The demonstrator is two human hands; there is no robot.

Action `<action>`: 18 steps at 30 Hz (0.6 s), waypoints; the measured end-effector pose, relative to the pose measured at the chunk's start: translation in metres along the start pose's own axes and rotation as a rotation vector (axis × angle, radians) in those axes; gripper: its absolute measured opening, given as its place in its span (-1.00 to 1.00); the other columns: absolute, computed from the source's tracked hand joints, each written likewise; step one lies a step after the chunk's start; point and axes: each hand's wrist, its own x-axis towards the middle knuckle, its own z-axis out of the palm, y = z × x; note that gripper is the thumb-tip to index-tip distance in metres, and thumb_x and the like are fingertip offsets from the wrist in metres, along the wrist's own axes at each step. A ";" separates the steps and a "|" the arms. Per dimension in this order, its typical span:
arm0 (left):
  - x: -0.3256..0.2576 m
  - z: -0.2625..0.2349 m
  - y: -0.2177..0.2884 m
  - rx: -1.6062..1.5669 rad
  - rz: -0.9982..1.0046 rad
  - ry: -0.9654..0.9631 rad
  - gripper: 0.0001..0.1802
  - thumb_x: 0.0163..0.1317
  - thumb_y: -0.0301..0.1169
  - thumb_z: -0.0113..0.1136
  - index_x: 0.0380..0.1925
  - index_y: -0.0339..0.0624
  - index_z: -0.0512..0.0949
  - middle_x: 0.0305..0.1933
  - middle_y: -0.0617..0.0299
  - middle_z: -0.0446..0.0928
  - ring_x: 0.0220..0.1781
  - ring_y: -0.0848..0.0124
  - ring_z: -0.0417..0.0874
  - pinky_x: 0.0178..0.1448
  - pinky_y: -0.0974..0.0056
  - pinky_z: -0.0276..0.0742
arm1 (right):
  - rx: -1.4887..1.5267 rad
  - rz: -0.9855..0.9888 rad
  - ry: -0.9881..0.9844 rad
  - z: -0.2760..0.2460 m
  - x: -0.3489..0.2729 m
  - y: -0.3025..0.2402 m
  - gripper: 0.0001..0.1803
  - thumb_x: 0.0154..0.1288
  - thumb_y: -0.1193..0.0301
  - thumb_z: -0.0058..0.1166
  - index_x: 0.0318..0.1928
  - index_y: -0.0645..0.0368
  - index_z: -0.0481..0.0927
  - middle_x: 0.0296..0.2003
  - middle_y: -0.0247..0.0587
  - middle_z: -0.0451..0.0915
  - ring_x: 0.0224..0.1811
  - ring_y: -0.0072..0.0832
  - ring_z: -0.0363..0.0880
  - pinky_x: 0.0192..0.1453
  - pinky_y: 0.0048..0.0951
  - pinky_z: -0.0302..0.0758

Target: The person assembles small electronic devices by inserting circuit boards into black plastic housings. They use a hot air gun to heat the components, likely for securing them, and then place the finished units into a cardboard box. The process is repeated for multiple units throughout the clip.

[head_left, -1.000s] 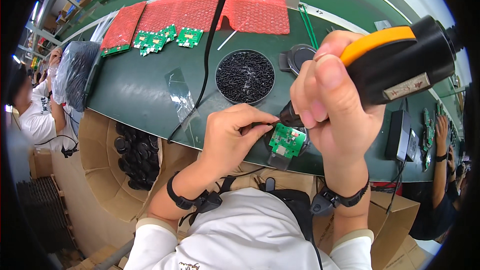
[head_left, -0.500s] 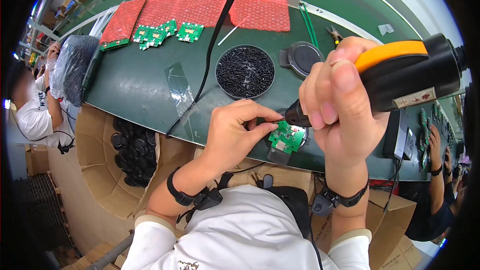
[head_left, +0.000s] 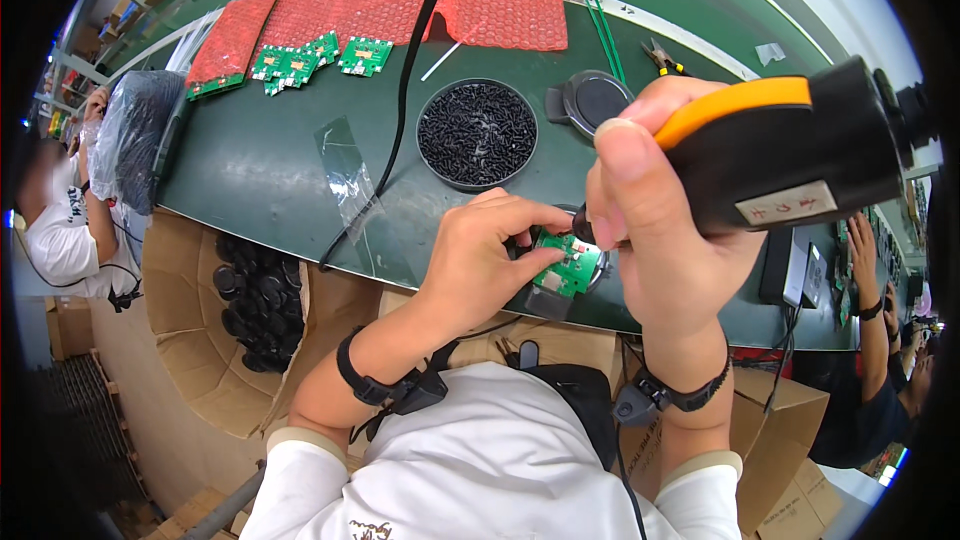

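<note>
One green board [head_left: 572, 281] in hand, its fastening seemingly unfinished.
The person's right hand [head_left: 665, 225] is wrapped around a power screwdriver [head_left: 790, 160], tip over the board near the bench's [head_left: 270, 175] front edge; the left hand's [head_left: 475, 255] thumb and forefinger nearly meet there, anything pinched hidden. Loose boards [head_left: 298, 64] and plentiful black screws [head_left: 477, 133] lie farther back, apparently left to use.
</note>
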 end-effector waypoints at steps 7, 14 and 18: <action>0.001 0.000 0.003 0.054 -0.005 -0.021 -0.63 -0.05 -0.57 0.54 -0.16 -0.19 0.75 -0.32 0.18 0.71 -0.36 0.30 0.62 -0.23 0.22 0.58 | -0.024 -0.025 -0.025 -0.005 -0.003 0.010 -0.80 0.33 0.62 0.29 -0.10 0.26 0.54 -0.32 -0.27 0.56 -0.66 -0.65 0.42 -0.58 -0.60 0.31; 0.002 -0.003 0.009 0.078 -0.064 -0.059 -0.65 -0.03 -0.55 0.54 -0.16 -0.21 0.74 -0.31 0.16 0.71 -0.35 0.29 0.64 -0.22 0.21 0.59 | -0.036 -0.029 -0.025 -0.005 -0.004 0.015 -0.80 0.33 0.62 0.30 -0.10 0.26 0.55 -0.31 -0.27 0.57 -0.66 -0.65 0.42 -0.57 -0.60 0.30; 0.002 -0.002 0.008 0.038 -0.083 -0.066 -0.64 -0.03 -0.54 0.54 -0.15 -0.20 0.74 -0.32 0.16 0.70 -0.35 0.28 0.65 -0.22 0.20 0.60 | -0.041 -0.042 -0.044 -0.006 -0.004 0.017 -0.80 0.33 0.62 0.30 -0.11 0.26 0.56 -0.31 -0.27 0.57 -0.66 -0.66 0.42 -0.58 -0.60 0.30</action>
